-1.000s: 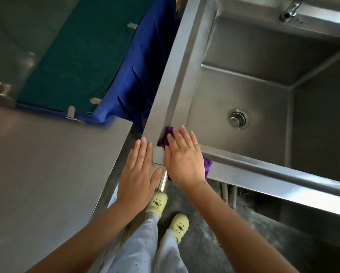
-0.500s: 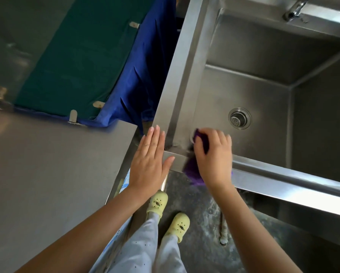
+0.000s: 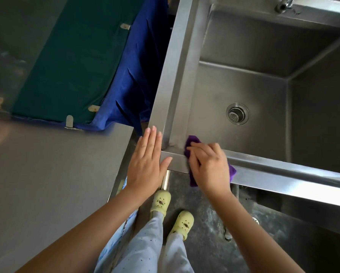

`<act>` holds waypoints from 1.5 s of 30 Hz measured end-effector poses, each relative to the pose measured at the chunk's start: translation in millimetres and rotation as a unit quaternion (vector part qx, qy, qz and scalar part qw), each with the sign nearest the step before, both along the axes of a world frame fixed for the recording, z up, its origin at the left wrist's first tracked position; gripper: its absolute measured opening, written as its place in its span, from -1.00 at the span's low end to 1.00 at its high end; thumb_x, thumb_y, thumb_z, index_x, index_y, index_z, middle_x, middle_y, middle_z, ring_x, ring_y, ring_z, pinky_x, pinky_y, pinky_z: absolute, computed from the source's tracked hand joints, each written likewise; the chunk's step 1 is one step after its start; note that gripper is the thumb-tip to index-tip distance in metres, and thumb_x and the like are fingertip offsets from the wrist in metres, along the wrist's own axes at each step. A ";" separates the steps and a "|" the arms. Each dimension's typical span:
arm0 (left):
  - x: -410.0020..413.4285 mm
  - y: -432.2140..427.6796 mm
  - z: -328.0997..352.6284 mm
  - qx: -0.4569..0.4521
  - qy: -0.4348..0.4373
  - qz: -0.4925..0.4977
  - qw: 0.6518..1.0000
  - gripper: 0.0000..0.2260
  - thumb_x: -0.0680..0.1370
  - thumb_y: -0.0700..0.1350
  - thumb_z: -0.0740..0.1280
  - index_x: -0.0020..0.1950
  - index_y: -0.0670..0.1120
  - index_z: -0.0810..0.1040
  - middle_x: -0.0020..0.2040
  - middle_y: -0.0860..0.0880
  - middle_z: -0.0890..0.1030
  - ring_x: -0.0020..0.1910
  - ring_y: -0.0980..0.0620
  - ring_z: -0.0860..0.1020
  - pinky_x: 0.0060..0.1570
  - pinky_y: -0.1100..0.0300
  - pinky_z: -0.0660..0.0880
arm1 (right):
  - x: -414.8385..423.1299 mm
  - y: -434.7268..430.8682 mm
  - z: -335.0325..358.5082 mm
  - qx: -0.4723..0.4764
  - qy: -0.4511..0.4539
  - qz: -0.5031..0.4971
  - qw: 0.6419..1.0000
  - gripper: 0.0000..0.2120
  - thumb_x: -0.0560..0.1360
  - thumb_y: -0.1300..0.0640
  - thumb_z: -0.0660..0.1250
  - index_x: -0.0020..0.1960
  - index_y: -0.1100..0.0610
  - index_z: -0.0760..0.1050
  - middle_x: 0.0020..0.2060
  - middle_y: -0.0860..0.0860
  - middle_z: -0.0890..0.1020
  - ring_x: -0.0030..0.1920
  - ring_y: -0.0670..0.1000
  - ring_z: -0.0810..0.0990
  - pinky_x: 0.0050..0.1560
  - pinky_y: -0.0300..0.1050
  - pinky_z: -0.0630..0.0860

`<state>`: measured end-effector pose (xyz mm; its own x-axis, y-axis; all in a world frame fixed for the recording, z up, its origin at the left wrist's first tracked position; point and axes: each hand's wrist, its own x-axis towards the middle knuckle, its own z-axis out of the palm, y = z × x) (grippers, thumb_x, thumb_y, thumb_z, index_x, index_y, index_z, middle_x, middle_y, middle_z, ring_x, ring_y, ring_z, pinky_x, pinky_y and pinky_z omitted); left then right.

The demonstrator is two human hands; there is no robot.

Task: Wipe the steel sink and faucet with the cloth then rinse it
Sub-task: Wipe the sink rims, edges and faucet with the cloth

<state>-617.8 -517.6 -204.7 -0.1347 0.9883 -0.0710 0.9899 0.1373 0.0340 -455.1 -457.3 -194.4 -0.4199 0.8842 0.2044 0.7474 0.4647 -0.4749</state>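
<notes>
The cloth [image 3: 192, 141] is under my right hand [image 3: 208, 170], draped over the near rim of the sink [image 3: 283, 170] close to its near-left corner – one purple end pokes past my fingertips [image 3: 190, 149] onto the inner wall, the other hangs off the outer edge by my wrist. That hand is curled down and clamped on the cloth, pressing it to the steel.

What the coming stroke turns on, as I judge it: the rim runs long from this corner away to my right, so the unwiped length lies rightward of the hand, and the basin drops away just ahead of the fingertips. The right hand is the one on the job; my left hand [image 3: 147, 164] lies flat, fingers together and holding nothing, on the corner where the rim meets the steel desk [image 3: 47, 184] – just beside the right hand, not touching it.

Outward from there, the drain [image 3: 237, 114] sits in the basin floor, well ahead and a little right of the cloth. The faucet [image 3: 283, 3] is at the far rim, only its tip in view (I cannot tell if water is running; I see none). Nothing lies on the rim to block a sweep right. To the left, beyond the sink's side rim, blue fabric [image 3: 125, 85] and a green sheet [image 3: 70, 56] hang clear of the work.
</notes>
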 end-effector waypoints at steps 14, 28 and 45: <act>4.2 3.0 -1.2 0.011 0.001 0.016 1.000 -0.43 0.64 0.08 -0.23 0.46 -0.30 0.13 0.48 -0.28 0.20 0.48 -0.19 0.16 0.42 -0.05 0.09 | -46.0 -16.0 6.3 -0.020 -0.080 -0.084 0.993 -0.80 0.48 0.11 0.18 -0.23 0.11 0.54 -0.27 -0.01 0.59 -0.22 0.08 0.48 -0.18 -0.04 0.40; 31.9 10.8 7.1 -0.015 -0.050 -0.077 0.996 -0.45 0.63 0.10 -0.12 0.47 -0.26 0.18 0.48 -0.23 0.20 0.48 -0.17 0.16 0.45 -0.01 0.01 | 111.0 3.3 -8.0 0.038 -0.067 -0.197 0.977 -0.78 0.51 0.15 0.18 -0.15 0.16 0.59 -0.17 0.05 0.64 -0.14 0.17 0.50 -0.07 0.01 0.41; 161.4 79.2 12.5 -0.115 -0.063 -0.332 0.934 -0.36 0.60 0.21 -0.12 0.53 -0.17 -0.06 0.55 -0.14 -0.09 0.53 -0.03 -0.09 0.49 0.10 -0.18 | 186.4 15.9 -6.1 0.033 -0.066 -0.339 0.938 -0.73 0.49 0.11 0.13 -0.17 0.18 0.57 -0.16 0.09 0.65 -0.09 0.19 0.47 -0.03 0.01 0.38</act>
<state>-456.4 -438.4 -192.2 0.5262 0.8079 -0.2654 0.8497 -0.4873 0.2014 -268.7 -441.4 -200.6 0.2094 0.9443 0.2539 0.9319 -0.1140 -0.3444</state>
